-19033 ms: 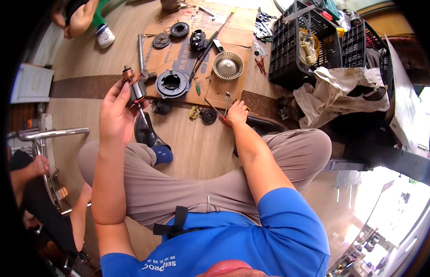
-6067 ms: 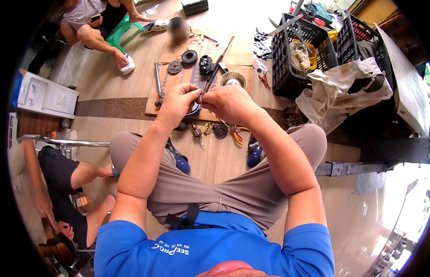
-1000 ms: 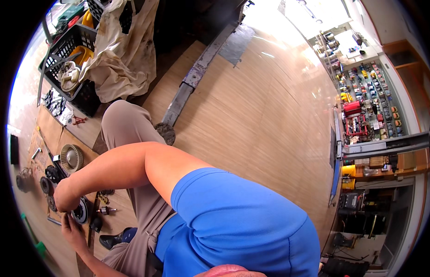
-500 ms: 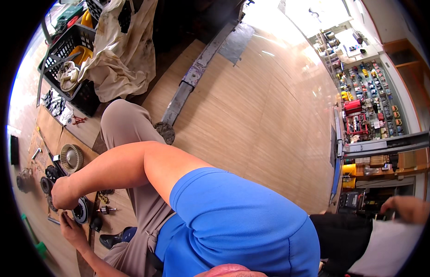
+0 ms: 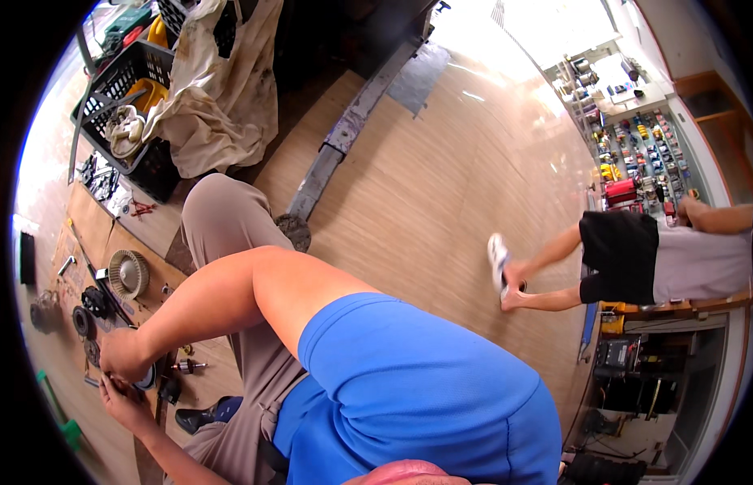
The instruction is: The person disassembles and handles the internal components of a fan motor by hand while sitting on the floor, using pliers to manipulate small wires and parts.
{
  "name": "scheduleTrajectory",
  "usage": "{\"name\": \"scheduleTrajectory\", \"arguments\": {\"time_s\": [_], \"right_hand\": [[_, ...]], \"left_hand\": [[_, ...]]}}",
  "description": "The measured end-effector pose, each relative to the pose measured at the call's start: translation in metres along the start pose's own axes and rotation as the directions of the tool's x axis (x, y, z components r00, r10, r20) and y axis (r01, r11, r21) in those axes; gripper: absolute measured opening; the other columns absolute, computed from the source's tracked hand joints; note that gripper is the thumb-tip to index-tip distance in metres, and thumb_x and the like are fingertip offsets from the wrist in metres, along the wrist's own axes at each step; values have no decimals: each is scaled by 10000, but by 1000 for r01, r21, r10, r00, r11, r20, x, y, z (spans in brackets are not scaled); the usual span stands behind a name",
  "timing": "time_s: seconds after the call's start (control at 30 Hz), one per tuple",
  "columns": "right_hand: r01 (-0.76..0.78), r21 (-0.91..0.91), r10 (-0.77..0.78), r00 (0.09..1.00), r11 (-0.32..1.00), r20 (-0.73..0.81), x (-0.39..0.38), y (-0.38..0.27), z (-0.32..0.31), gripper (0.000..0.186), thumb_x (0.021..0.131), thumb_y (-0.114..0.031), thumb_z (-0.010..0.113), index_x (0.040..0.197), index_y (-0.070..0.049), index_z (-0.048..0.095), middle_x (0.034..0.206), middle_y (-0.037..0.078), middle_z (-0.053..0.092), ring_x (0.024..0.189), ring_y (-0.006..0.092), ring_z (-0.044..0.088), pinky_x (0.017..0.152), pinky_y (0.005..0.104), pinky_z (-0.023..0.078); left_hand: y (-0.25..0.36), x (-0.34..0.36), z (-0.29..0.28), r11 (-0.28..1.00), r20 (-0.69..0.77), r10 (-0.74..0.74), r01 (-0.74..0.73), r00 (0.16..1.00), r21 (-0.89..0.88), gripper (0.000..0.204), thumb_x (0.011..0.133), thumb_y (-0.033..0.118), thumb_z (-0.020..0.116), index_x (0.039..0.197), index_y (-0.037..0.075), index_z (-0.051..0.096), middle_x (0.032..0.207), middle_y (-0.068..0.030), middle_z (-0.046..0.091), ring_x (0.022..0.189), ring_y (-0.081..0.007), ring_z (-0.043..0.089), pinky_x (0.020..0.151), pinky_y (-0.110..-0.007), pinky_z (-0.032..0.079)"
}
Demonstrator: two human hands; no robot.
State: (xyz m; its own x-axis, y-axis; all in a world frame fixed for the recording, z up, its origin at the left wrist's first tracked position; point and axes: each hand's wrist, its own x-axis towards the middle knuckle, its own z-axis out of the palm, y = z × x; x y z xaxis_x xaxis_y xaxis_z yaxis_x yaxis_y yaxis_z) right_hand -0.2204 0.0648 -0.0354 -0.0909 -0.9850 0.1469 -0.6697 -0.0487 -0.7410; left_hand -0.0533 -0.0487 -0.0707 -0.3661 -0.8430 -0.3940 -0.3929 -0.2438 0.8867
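My right arm reaches across to the left, and my right hand (image 5: 124, 354) is closed, knuckles up, over a round dark part with a pale rim (image 5: 148, 378). Most of that part is hidden under the hand. Just below, my left hand (image 5: 126, 404) has its fingers bent together against the same spot; what lies in them cannot be made out. Beside my hands are dark ring-shaped parts (image 5: 83, 321) and a black round part (image 5: 94, 301). A small motor armature (image 5: 188, 366) lies on the floor nearer my foot.
A blower wheel (image 5: 128, 274) and a socket (image 5: 66, 265) lie on cardboard (image 5: 89, 222). Beyond my knee stand a black crate (image 5: 154, 166) and a stained cloth (image 5: 223, 121). A metal lift arm (image 5: 344, 129) crosses the floor. At right, a person (image 5: 619, 257) walks near stocked shelves (image 5: 647, 153).
My right hand has shifted down and right, covering more of the round dark part. My left hand has moved slightly closer to it. The person at right has stepped further into view.
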Motion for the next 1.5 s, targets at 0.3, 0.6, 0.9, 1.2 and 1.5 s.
{"name": "scheduleTrajectory", "arguments": {"time_s": [0.3, 0.6, 0.9, 1.2, 1.5], "right_hand": [[69, 134, -44, 983, 989, -179, 1, 0, 19, 136, 723, -202, 629, 774, -103, 707, 786, 154, 672, 757, 359, 649, 678, 446, 511], [18, 364, 98, 950, 931, -297, -9, 1, 14, 211, 748, -128, 637, 937, -82, 718, 858, 196, 667, 858, 363, 642, 761, 425, 505], [191, 437, -112, 973, 879, -200, 5, -7, 27, 269, 793, -159, 599, 1040, -99, 686, 951, 152, 672, 920, 349, 627, 812, 409, 494], [-32, 523, 74, 995, 852, -60, -5, -22, 20, 194, 860, -142, 606, 1004, -19, 652, 901, 221, 653, 859, 351, 653, 748, 385, 503], [-154, 553, 93, 986, 819, 136, -7, -15, 24, 174, 877, -146, 610, 960, 1, 648, 817, 184, 663, 737, 253, 644, 693, 350, 496]], "left_hand": [[-1, -14, 20, 904, -19, 405, -398, 914, 156, 553, 728, -53, 609, 1268, -90, 493, 1218, -255, 554, 1129, -363, 548, 970, -374, 439], [3, -4, 19, 831, 152, 111, -8, 982, -556, 380, 1031, 296, 377, 1188, -12, 536, 1143, -110, 593, 1039, -190, 573, 904, -303, 465], [3, 11, -16, 678, 108, 185, -47, 977, -734, 265, 1030, 297, 363, 967, 107, 536, 839, -25, 539, 784, -156, 524, 749, -291, 458], [59, -41, 21, 372, 79, 220, -9, 972, -928, 345, 1017, 368, 368, 806, 107, 451, 643, 8, 336, 582, -124, 329, 567, -286, 331], [51, -46, 9, 416, 81, 183, -2, 980, -909, 328, 1020, 350, 386, 823, 107, 485, 612, 21, 320, 541, -110, 305, 513, -253, 299]]}}
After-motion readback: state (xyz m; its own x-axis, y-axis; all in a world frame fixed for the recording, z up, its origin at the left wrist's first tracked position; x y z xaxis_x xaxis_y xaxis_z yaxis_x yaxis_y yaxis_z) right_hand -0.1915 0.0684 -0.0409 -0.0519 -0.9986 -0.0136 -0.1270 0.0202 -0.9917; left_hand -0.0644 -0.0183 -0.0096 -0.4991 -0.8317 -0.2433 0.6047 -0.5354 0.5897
